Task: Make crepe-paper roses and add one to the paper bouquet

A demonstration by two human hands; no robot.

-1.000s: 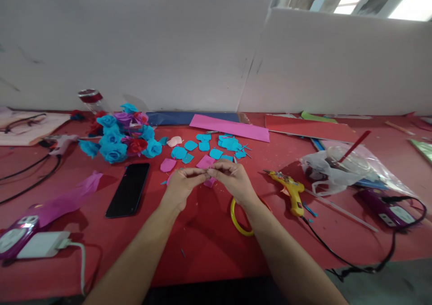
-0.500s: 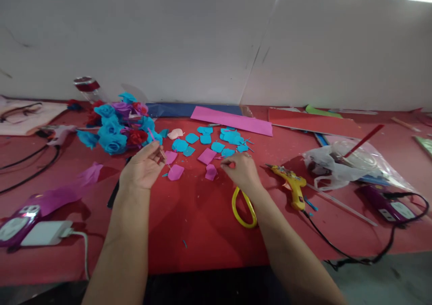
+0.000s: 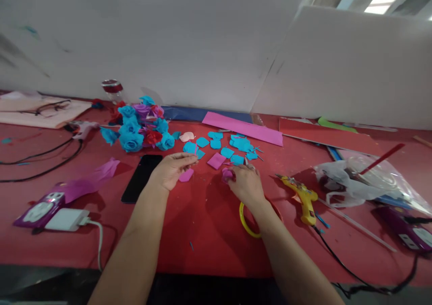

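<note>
My left hand (image 3: 173, 168) pinches a thin stick with a bit of pink at its tip, above a pink petal (image 3: 186, 175) on the red table. My right hand (image 3: 245, 181) has its fingers closed on a small pink petal (image 3: 227, 175). Between the hands lies a folded pink piece (image 3: 216, 161). Behind them are several blue petals (image 3: 240, 143) and a pale pink petal (image 3: 186, 136). Under my right wrist is a yellow ring-shaped handle (image 3: 248, 226), partly hidden.
A bunch of paper flowers (image 3: 131, 141) stands back left, near a black phone (image 3: 140, 179). To the right lie a yellow glue gun (image 3: 305, 201) with its cable and a plastic bag (image 3: 347, 181). A pink strip (image 3: 243, 128) lies at the back.
The view has shifted, so things on the table appear further right. The pink petal that lay left of my right hand is now at its fingertips. The phone is now uncovered.
</note>
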